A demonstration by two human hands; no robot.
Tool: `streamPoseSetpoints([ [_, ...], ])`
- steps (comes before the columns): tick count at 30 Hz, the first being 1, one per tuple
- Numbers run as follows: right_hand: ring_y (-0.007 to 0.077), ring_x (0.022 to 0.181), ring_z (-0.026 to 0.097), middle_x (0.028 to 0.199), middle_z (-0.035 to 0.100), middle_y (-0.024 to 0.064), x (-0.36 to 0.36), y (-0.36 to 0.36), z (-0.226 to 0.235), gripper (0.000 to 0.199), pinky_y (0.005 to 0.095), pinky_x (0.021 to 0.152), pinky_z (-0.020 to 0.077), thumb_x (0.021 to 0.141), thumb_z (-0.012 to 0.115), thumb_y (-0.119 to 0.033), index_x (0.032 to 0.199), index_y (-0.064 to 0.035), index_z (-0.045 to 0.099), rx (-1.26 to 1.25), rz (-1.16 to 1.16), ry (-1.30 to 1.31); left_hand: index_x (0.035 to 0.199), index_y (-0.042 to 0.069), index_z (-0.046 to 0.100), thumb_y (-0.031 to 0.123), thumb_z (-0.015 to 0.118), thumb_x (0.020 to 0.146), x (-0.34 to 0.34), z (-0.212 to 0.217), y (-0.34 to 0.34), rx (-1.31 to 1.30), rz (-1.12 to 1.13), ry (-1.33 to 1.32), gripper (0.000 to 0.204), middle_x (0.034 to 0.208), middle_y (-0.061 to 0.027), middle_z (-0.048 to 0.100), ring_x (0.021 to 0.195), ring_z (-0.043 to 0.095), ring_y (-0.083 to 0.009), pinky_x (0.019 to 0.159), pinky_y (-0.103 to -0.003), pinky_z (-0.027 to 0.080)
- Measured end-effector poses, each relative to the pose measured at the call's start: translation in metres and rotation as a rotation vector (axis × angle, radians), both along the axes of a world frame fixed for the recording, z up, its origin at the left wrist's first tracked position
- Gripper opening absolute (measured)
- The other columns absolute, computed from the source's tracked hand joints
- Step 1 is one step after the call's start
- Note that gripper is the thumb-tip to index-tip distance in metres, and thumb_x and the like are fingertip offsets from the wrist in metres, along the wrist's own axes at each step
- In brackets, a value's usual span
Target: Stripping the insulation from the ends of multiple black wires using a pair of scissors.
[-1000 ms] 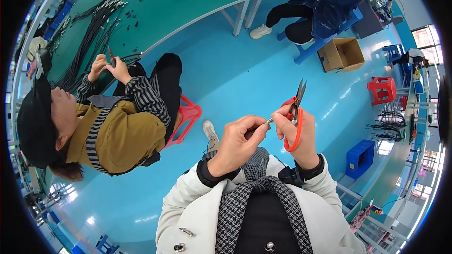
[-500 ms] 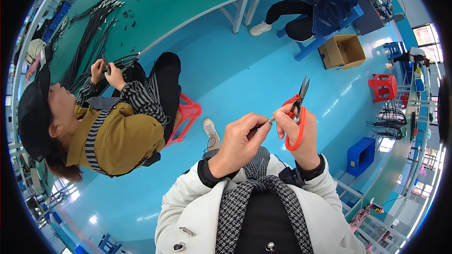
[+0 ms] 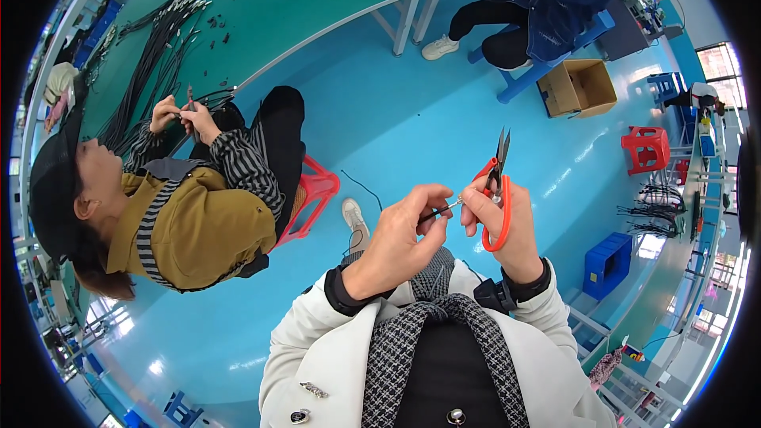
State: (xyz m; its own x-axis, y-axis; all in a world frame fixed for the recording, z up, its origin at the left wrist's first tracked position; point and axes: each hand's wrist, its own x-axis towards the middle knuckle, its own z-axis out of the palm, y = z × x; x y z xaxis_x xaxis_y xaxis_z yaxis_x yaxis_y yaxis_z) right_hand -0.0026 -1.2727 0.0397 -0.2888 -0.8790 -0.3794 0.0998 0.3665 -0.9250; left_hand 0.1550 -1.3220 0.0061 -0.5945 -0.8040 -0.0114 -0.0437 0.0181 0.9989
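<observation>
Left hand (image 3: 396, 238) loosely grips cable (image 3: 433, 215); right hand (image 3: 520, 234) pinches its tip (image 3: 456, 204), scissors (image 3: 506, 200) held. Likely step: tip handling; next needs steadiness.

Left hand (image 3: 390, 244) near right hand (image 3: 520, 239), fingers (image 3: 429, 192) curled, forearms (image 3: 315, 301) forward

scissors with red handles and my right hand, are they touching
Touching. The head view shows the scissors held in the right hand, one red handle loop lying against it.

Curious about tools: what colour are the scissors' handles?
The handles are orange-red, clearest in head view.
</observation>
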Motion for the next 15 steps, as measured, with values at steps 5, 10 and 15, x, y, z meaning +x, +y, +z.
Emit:
streamPoseSetpoints([
  [5,0.0118,0.051,0.053,0.064,0.058,0.0063,0.000,-0.008,-0.002,0.015,0.0245,0.048,0.0423,0.089,0.058,-0.013,0.083,0.0005,0.057,-0.006,-0.021,-0.017,0.098,-0.005,0.058,0.000,0.057,0.088,0.007,-0.009,-0.010,-0.039,-0.019,-0.038,0.011,0.082,-0.0080,0.067,0.072,0.064,-0.0116,0.061,-0.023,0.048],
  [10,0.0123,0.051,0.054,0.064,0.058,0.0065,0.002,-0.012,-0.001,0.017,0.0246,0.048,0.0425,0.089,0.058,-0.015,0.083,0.0008,0.057,-0.001,-0.024,-0.026,0.102,-0.005,0.058,0.002,0.056,0.091,0.012,-0.008,-0.016,0.174,-0.096,-0.007,0.013,0.082,-0.0067,0.068,0.077,0.063,-0.0104,0.063,-0.021,0.047],
  [15,0.0125,0.052,0.055,0.065,0.059,0.0070,0.004,-0.016,-0.001,0.018,0.0245,0.049,0.0432,0.090,0.058,-0.015,0.082,0.0010,0.058,-0.027,0.008,0.014,0.102,-0.004,0.058,0.004,0.055,0.093,0.015,-0.009,-0.022,0.501,-0.170,0.106,0.013,0.082,-0.0058,0.068,0.080,0.063,-0.0098,0.062,-0.020,0.045],
])
